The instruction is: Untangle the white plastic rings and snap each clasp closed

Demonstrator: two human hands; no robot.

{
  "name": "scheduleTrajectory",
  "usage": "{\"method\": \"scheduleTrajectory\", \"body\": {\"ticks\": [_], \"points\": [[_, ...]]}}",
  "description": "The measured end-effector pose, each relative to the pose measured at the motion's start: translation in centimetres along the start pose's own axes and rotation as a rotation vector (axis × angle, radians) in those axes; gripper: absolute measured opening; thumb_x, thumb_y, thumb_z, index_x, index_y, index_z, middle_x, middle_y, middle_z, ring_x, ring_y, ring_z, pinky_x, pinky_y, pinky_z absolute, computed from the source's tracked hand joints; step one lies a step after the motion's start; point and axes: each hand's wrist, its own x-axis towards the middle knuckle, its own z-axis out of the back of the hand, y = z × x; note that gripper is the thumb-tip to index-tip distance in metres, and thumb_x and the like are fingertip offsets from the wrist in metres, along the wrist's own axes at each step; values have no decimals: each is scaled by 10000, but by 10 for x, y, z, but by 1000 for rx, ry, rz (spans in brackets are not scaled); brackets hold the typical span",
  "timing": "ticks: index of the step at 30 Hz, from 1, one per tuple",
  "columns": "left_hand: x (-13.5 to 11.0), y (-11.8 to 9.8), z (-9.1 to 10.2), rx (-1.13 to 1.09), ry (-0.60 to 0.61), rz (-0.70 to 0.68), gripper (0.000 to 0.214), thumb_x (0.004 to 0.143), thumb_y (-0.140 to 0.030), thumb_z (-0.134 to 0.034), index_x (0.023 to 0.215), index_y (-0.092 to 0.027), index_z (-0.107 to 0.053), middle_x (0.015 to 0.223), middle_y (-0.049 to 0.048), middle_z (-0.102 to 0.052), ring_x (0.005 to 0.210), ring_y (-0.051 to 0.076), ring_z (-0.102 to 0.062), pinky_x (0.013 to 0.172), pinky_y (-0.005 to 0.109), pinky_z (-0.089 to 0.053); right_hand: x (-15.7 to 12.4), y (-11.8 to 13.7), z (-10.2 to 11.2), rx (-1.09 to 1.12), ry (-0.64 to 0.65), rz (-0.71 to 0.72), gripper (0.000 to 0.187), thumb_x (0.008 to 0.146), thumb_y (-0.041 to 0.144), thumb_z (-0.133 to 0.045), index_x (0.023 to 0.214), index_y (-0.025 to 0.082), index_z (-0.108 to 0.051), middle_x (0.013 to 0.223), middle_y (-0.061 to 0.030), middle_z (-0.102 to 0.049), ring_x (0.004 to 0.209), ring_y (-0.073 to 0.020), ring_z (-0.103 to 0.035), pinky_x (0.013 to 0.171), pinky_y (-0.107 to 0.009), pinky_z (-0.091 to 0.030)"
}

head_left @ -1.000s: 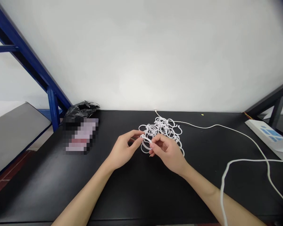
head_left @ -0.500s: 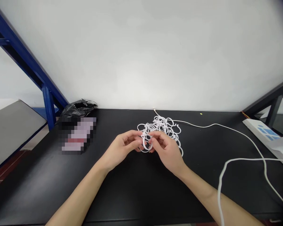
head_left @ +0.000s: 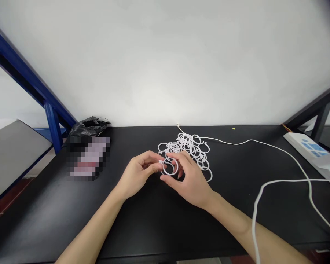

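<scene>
My left hand (head_left: 139, 174) pinches a white cord loop (head_left: 177, 167) at its knotted side, between thumb and fingers. My right hand (head_left: 191, 179) is around the far side of this loop, thumb and fingers spread apart. Its index finger is close to the loop's upper edge; whether it touches I cannot tell. Behind both hands lies a loose heap of similar white cord loops (head_left: 206, 164) on the black tabletop (head_left: 143, 227).
A thin white cable (head_left: 239, 143) runs right from behind the heap. Another white cable (head_left: 255, 212) crosses over my right forearm. A white and blue package (head_left: 305, 145) lies at the right edge. A black plastic bag (head_left: 88, 126) and a pixelated item (head_left: 89, 157) are at left.
My right thumb and fingers have parted from their pinch, and the loop has turned to show a wider ring. My left hand keeps its hold. The view has shifted slightly.
</scene>
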Motion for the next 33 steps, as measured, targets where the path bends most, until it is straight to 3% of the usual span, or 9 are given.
{"method": "scheduleTrajectory", "body": {"ticks": [11, 21, 27, 33], "points": [[-1, 3, 1, 223, -18, -116, 161, 846, -366, -697, 920, -231, -746, 901, 7, -748, 818, 167, -674, 765, 277, -510, 2, -1, 2, 62, -86, 76, 268, 749, 261, -730, 996, 234, -629, 898, 3, -564, 632, -97, -542, 637, -274, -526], [-3, 11, 4, 687, -41, -455, 106, 919, -215, -601, 940, -220, -705, 908, 0, -719, 822, 137, -650, 769, 249, -484, 6, -4, 3, 66, -50, 116, 212, 768, 215, -698, 974, 213, -647, 827, 13, -551, 622, -92, -537, 626, -247, -520], [-3, 13, 0, 782, 4, -471, 164, 960, -165, -492, 892, -204, -637, 820, -16, -653, 730, 113, -593, 675, 229, -447, 6, -3, 3, 57, -37, 122, 229, 759, 199, -689, 985, 198, -650, 812, 13, -549, 604, -90, -534, 600, -245, -519], [-4, 11, 1, 721, -18, -420, 124, 960, -217, -522, 925, -218, -641, 859, -22, -675, 739, 107, -608, 689, 220, -446, 6, -5, 2, 67, -19, 83, 279, 797, 245, -686, 1072, 214, -646, 882, -6, -577, 626, -99, -552, 607, -259, -541]]}}
